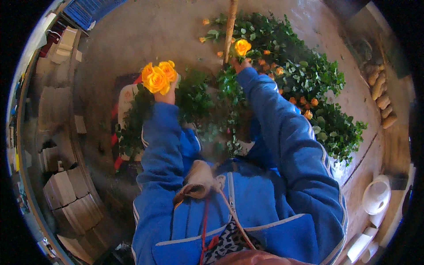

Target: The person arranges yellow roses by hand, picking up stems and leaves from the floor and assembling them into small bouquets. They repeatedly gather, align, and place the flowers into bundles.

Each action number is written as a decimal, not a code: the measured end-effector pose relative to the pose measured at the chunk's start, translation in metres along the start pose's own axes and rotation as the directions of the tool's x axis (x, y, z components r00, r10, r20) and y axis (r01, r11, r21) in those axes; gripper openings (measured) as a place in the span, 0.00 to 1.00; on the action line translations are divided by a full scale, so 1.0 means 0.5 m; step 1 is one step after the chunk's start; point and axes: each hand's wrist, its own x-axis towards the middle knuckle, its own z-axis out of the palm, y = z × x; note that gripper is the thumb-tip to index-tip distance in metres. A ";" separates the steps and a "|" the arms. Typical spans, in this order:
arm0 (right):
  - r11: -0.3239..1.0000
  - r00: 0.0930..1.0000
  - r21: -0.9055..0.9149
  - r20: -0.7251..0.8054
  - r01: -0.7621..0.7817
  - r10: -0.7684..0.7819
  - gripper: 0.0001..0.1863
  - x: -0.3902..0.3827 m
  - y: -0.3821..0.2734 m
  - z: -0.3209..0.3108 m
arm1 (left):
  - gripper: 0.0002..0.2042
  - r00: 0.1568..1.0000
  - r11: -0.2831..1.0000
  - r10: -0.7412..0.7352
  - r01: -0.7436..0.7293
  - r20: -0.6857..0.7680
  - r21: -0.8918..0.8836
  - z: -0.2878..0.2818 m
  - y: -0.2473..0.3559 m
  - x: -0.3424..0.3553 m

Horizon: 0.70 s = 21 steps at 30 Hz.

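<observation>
My left hand [170,90] is closed round yellow roses [157,76] in front of me, their large blooms upright above my fist. My right hand [240,64] is raised farther right, closed beneath a single yellow rose [242,47], right beside a wooden pole [230,24]; its fingers are partly hidden by the bloom and leaves. A heap of leafy stems [331,79] with smaller orange roses [308,114] spreads to the right, and more foliage hangs below both hands. Behind the left hand is a pale board [126,104] with red edging.
Stacked cardboard [66,190] lines the left side, with a blue plastic crate [88,11] at the upper left. Tan elongated bundles [384,101] lie along the right edge. A white cylindrical container [375,194] and other pale objects are at the lower right.
</observation>
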 end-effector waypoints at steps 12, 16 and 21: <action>0.983 0.990 0.123 0.030 0.135 -0.140 0.23 0.050 -0.058 0.002 | 0.30 0.949 0.905 0.066 -0.187 0.309 0.382 0.031 0.005 -0.001; 0.959 0.970 0.153 0.023 0.237 -0.243 0.25 0.006 -0.072 -0.062 | 0.31 0.952 0.990 -0.020 -0.024 0.305 0.140 0.041 0.036 0.029; 0.993 0.992 0.112 0.114 0.041 -0.053 0.30 -0.034 -0.080 -0.148 | 0.26 0.896 0.989 0.135 -0.148 0.422 -0.001 0.108 0.068 0.073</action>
